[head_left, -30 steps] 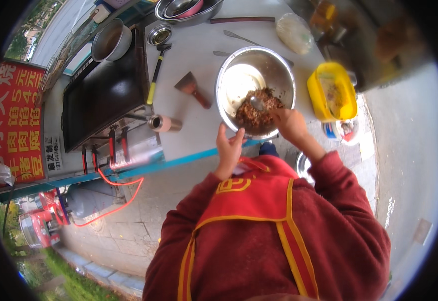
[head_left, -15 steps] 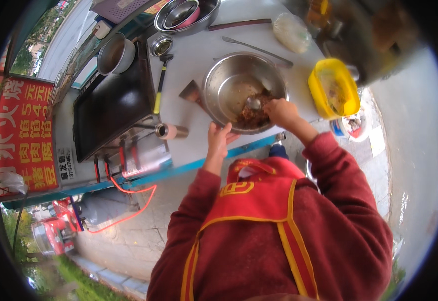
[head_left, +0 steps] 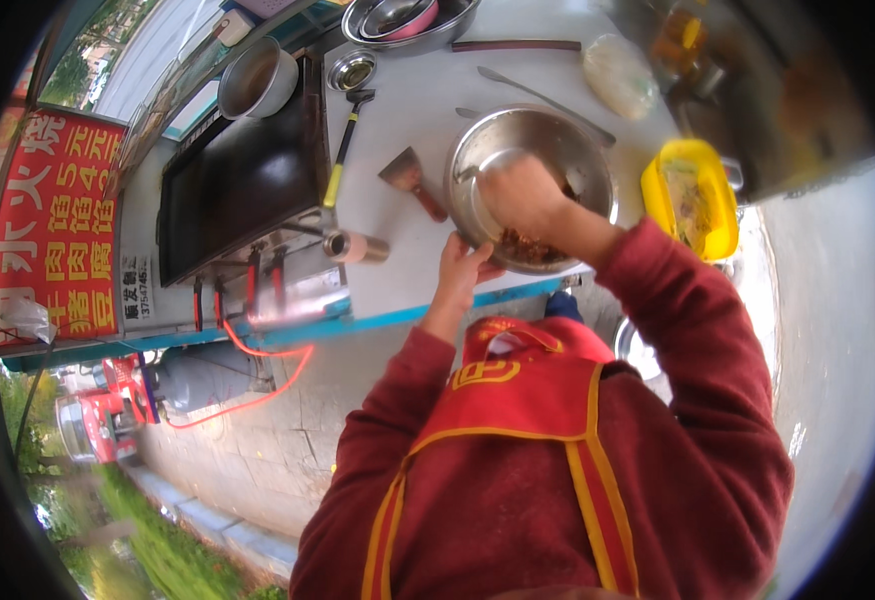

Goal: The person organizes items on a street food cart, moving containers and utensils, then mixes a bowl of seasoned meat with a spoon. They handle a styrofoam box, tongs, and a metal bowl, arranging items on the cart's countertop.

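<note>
A large steel mixing bowl (head_left: 522, 132) stands at the near edge of the table. Brown minced filling (head_left: 529, 250) lies in its near part, partly covered by my right arm. My left hand (head_left: 461, 265) grips the rim at the near left, thumb on top and fingers beneath. Inside the bowl, my right hand (head_left: 529, 198) is closed in a fist around a metal spoon (head_left: 468, 173); only a bit of the spoon shows beside the left wall. Left of the bowl lies a scraper (head_left: 415, 182) with a brown handle.
A black griddle (head_left: 247, 190) with a grey pot (head_left: 259, 82) stands at the left, near a yellow-handled tool (head_left: 341, 160) and a metal cylinder (head_left: 355, 247). Nested bowls (head_left: 407, 25) and a plastic bag (head_left: 619, 76) sit farther back. A yellow tub (head_left: 722, 215) stands at the right.
My right hand has moved from the filling at the bowl's right side up and left toward its far left wall. My left hand stays on the rim. The view has shifted a little.
</note>
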{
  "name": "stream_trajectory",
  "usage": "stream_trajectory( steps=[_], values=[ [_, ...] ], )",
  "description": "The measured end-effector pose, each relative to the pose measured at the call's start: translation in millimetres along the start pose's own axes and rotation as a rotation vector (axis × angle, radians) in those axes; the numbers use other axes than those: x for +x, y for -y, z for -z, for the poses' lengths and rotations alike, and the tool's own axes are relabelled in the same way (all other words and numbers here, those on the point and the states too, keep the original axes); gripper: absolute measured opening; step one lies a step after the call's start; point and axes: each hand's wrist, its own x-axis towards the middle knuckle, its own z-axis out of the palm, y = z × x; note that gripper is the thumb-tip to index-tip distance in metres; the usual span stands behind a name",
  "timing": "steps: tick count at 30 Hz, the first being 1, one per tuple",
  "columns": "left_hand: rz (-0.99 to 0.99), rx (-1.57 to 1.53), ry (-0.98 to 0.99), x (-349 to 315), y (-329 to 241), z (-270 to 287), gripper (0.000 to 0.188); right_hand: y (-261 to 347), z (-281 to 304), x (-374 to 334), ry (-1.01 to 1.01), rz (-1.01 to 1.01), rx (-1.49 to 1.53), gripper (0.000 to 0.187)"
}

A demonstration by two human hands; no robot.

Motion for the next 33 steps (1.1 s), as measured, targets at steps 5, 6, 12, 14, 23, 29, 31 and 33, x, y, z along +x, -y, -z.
stream_trajectory(
  steps=[5,6,12,14,23,29,31,33],
  values=[
    [0.003,0.024,-0.005,1.9,-3.2,-1.0,0.034,-3.9,-12.8,-66.5,0.019,-0.009,0.236,0.014],
    [0.002,0.024,0.001,2.2,-3.0,-0.3,0.034,-13.7,-16.0,-76.0,0.038,-0.115,0.29,0.014],
    [0.059,0.079,-0.013,4.4,-3.4,10.5,0.032,-45.3,-26.1,-102.8,0.431,-0.45,0.193,0.019],
    [0.114,0.076,-0.024,6.5,-4.0,14.8,0.033,-45.1,-22.0,-108.1,0.421,-0.395,0.125,0.019],
    [0.169,-0.089,0.04,15.2,-3.4,21.0,0.04,-113.1,-51.2,-109.5,0.094,-0.735,0.567,0.034],
    [0.139,-0.026,0.033,14.6,-23.8,18.0,0.045,-150.7,-80.4,-107.4,0.303,-0.798,1.651,0.032],
    [0.094,-0.041,0.028,19.3,-42.3,15.0,0.042,-161.6,-64.8,-100.7,0.259,-0.724,1.756,0.039],
    [0.049,-0.034,-0.001,29.7,-67.2,12.3,0.04,-175.6,-42.2,-83.1,0.236,-0.686,1.782,0.041]
  ],
)
